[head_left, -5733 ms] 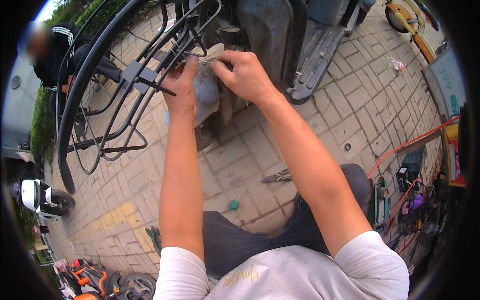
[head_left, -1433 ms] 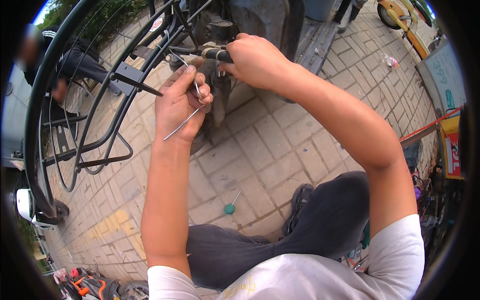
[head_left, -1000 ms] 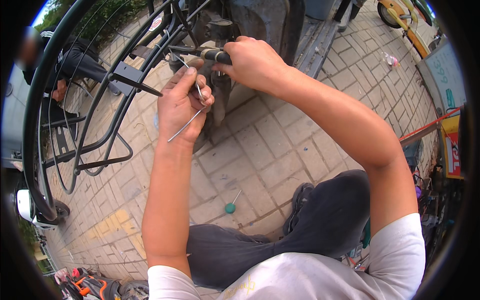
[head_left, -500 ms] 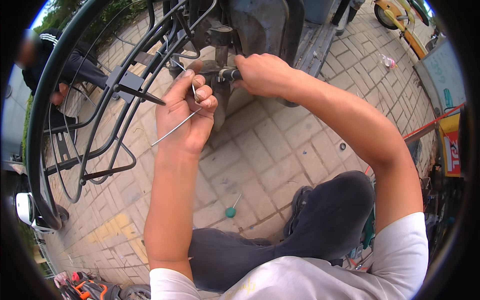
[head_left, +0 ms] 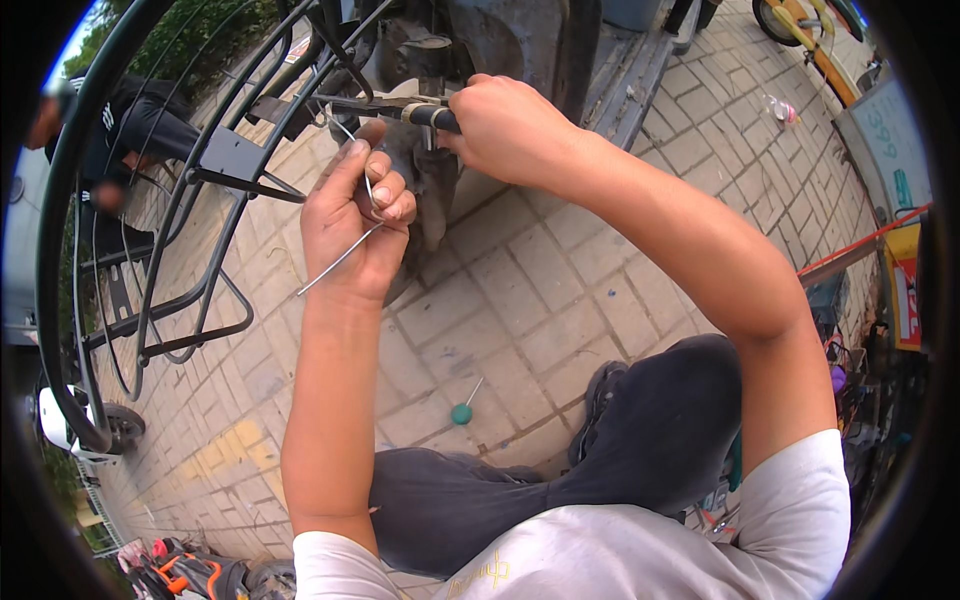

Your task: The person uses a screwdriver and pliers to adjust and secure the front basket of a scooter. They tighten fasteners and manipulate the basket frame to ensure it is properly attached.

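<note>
My left hand [head_left: 360,215] is closed around a thin bent metal wire [head_left: 340,260]. One end of the wire sticks out below the palm; its upper end reaches toward the black metal rack [head_left: 190,200]. My right hand [head_left: 505,130] grips a long dark metal tool [head_left: 440,118] with a black grip and a brass-coloured band. The tool's far end lies by the rack's bars, just above my left fingertips; its exact kind is unclear. Behind both hands stands a dirty dark vehicle part [head_left: 425,60].
On the paving lies a green-handled tool [head_left: 461,413] with a thin shaft, in front of my knees. A crumpled clear bottle [head_left: 780,110] lies far right. Another person [head_left: 130,130] sits beyond the rack. A yellow scooter [head_left: 825,65] and a white sign board [head_left: 890,140] stand at right.
My right hand has moved up and left, carrying the tool to the rack's bars. My left hand, still holding the wire, has shifted slightly left. The rack appears farther left.
</note>
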Tool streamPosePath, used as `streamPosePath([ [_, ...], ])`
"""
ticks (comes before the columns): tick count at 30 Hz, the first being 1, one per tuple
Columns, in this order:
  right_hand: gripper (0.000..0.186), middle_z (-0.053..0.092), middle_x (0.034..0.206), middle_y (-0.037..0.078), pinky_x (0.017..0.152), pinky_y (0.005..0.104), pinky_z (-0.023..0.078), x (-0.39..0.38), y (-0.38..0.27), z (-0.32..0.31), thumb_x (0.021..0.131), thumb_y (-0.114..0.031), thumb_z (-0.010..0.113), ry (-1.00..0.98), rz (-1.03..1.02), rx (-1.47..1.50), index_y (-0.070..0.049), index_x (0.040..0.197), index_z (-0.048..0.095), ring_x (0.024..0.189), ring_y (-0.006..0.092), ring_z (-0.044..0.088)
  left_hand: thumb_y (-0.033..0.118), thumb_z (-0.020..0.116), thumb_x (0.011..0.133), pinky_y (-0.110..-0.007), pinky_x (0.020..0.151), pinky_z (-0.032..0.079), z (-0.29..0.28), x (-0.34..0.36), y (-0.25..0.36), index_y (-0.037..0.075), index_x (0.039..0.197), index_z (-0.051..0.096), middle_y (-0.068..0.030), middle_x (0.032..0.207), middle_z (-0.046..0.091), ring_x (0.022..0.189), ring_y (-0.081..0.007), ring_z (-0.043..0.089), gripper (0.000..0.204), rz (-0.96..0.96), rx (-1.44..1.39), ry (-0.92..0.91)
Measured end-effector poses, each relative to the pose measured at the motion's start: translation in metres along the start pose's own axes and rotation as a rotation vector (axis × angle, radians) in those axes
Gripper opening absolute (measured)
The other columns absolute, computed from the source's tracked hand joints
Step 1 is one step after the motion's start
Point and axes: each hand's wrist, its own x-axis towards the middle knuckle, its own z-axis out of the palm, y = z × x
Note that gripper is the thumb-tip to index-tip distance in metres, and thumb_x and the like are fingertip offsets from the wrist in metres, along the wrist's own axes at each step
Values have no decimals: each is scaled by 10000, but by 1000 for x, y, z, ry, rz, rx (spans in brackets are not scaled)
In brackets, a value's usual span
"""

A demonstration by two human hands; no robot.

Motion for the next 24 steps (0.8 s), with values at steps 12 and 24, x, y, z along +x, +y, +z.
streamPosePath([
  [12,353,620,759,196,695,440,512,5,-10,3,858,-308,671,-21,62,97,25,743,654,749,358,628,111,520,960,-231,487,394,0,-1,1,-2,1123,546,-15,700,521,550,-91,480,200,-2,0,2],
  [24,392,648,771,217,678,449,511,7,-11,26,864,-351,662,13,148,153,36,800,639,745,392,631,85,500,966,-230,506,420,11,-7,7,-33,1165,486,-18,718,534,575,-89,498,232,-65,-155,-63],
])
